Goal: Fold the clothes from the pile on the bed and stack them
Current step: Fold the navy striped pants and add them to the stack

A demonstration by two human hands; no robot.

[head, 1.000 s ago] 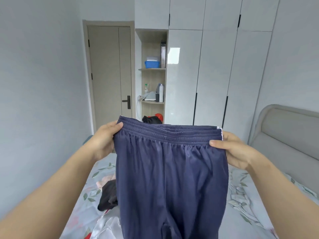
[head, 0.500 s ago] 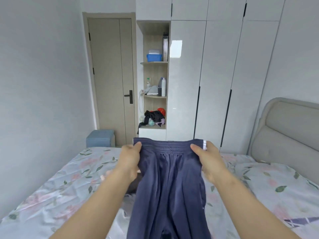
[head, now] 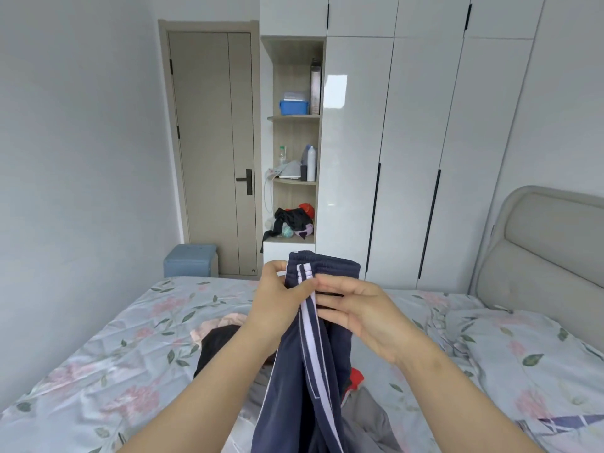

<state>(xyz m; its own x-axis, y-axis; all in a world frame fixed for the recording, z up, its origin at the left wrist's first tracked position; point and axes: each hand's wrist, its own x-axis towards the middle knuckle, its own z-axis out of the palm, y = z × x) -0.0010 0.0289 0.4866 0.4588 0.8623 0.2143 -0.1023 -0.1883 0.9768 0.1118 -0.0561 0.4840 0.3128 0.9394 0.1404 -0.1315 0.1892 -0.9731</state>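
Hanging navy trousers (head: 291, 371) are pinched between left hand (head: 277, 299) and right hand (head: 362, 318).

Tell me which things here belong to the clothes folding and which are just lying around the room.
Part of the job: navy track pants, held at the waistband by the left hand and right hand; the clothes pile under them; the bed.
Just lying about: blue basket, bottles and heaped clothes on the open shelves; blue stool by the door.
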